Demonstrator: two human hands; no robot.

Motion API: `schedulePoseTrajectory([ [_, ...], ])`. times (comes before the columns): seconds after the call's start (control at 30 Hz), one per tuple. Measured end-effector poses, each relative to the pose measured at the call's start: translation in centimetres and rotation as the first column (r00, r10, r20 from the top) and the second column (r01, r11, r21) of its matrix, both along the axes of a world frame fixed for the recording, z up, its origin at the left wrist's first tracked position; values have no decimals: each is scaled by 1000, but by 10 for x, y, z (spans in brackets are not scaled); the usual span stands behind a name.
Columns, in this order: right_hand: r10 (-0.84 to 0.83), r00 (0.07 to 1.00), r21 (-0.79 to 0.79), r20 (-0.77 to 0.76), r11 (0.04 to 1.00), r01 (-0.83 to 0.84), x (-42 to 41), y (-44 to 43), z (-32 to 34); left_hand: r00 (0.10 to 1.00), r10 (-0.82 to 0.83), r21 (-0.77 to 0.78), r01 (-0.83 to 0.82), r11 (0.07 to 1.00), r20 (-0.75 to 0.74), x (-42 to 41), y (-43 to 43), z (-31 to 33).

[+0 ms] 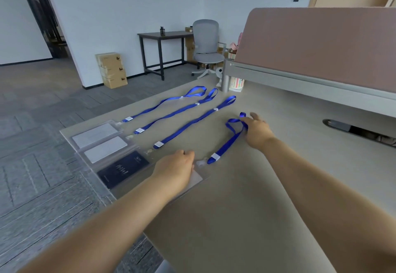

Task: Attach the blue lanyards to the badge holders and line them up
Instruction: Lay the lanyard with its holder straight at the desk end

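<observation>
While three lanyards [188, 122] lie straight beyond my left hand [177, 165], seemingly clipped to their badge holders [105, 148], the fourth lanyard [227, 144] lies kinked. My right hand [257, 131] pinches its loop. My left rests on the fourth badge holder [196, 178], grip unclear. Straightening remains.

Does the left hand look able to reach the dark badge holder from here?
Probably yes: the left hand rests right beside the dark badge holder, with nothing lying between them.

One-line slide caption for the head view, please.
Left hand on the fourth holder, right hand holding the fourth lanyard by its loop; three other lanyards lie straight alongside on the desk.
</observation>
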State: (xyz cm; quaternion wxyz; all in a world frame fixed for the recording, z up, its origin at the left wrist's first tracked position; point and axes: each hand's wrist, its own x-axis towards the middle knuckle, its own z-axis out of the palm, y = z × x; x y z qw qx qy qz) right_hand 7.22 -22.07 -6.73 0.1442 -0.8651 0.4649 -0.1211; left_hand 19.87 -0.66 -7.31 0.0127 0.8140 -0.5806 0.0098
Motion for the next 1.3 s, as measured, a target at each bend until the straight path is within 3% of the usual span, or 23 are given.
schedulePoseTrajectory([
  [0.07, -18, 999, -68, 29, 997, 20, 0, 6, -7, 1000, 15, 24, -14, 1000, -23, 3, 3, 0],
  [0.17, 195, 970, -233, 148, 960, -157, 4, 24, -11, 998, -15, 41, 17, 999, -61, 6, 7, 3],
  [0.23, 360, 932, -257, 33, 904, -340, 8, 34, -12, 993, -56, 49, 62, 997, -106, 6, 11, 7],
  [0.33, 465, 876, -120, -127, 870, -479, 9, 42, -15, 988, -99, 80, 109, 991, -115, 8, 17, 10],
  [0.57, 448, 876, -132, -178, 872, -472, 9, 60, -13, 986, -95, 167, 118, 979, -135, 16, 26, 10],
  [0.77, 430, 897, -64, -100, 897, -437, 10, 74, -11, 969, -62, 173, 106, 979, -240, 24, 31, 10],
  [1.0, 489, 870, -125, -69, 861, -494, 6, 75, -11, 972, -234, -204, 222, 953, -33, 6, 5, 13],
  [1.13, 455, 888, -96, -71, 883, -460, 2, 60, -16, 963, -268, -86, 269, 959, 28, 5, -21, 4],
  [1.3, 352, 897, -44, -269, 925, -377, 2, 39, -13, 964, -265, -27, 265, 964, 15, 7, -38, 10],
])
